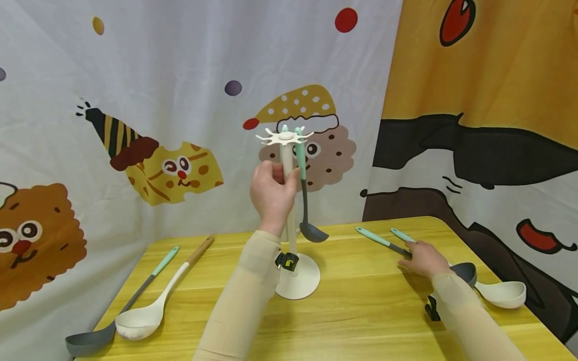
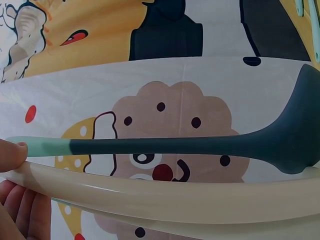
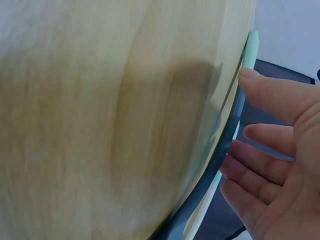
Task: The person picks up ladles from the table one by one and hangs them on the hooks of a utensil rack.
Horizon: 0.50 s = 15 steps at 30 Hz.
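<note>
A white utensil stand (image 1: 298,287) with a hooked top stands mid-table. My left hand (image 1: 273,193) grips its pole (image 2: 165,197), fingers curled behind and thumb against the mint handle of a dark grey ladle (image 1: 304,200) hanging from a hook. That ladle (image 2: 190,146) hangs beside the pole, bowl down. Another mint hanging end (image 1: 284,129) shows at the top; the rest is mostly hidden. On the right, my right hand (image 1: 424,258) reaches over a grey ladle with a mint handle (image 1: 372,235). Its fingers are loosely extended, the thumb near the handle (image 3: 250,52).
A white ladle (image 1: 503,294) with a mint handle lies beside the right-hand grey ladle. At the left lie a grey ladle (image 1: 92,341) and a white ladle with a wooden handle (image 1: 196,251). A printed curtain (image 1: 189,60) hangs behind the wooden table (image 1: 361,321).
</note>
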{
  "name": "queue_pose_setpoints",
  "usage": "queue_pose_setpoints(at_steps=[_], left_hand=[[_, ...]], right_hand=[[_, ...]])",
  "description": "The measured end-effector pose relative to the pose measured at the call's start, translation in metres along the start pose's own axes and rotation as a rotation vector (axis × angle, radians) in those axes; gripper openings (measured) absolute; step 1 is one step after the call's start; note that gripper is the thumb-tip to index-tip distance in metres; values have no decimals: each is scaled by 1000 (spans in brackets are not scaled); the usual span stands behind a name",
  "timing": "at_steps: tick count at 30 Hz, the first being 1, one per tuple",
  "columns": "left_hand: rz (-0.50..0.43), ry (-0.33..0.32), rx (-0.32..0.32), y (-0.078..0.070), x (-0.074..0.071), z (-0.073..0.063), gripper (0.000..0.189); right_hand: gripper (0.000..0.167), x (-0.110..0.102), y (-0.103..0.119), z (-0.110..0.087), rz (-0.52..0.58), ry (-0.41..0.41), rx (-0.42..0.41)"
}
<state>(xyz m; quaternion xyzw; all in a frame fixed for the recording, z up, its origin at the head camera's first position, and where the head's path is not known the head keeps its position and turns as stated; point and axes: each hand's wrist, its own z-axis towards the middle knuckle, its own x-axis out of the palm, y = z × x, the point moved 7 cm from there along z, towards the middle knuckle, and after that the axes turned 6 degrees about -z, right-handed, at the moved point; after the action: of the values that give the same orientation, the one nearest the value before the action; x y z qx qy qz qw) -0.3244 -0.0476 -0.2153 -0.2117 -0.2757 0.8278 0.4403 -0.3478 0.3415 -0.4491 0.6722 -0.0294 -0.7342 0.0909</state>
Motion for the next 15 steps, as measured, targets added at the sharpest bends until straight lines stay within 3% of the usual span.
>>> queue_pose_setpoints(at_steps=[15], left_hand=[[4,4,6,-1,0,0,28]], right_hand=[[39,3,-7,0,3,22,38]])
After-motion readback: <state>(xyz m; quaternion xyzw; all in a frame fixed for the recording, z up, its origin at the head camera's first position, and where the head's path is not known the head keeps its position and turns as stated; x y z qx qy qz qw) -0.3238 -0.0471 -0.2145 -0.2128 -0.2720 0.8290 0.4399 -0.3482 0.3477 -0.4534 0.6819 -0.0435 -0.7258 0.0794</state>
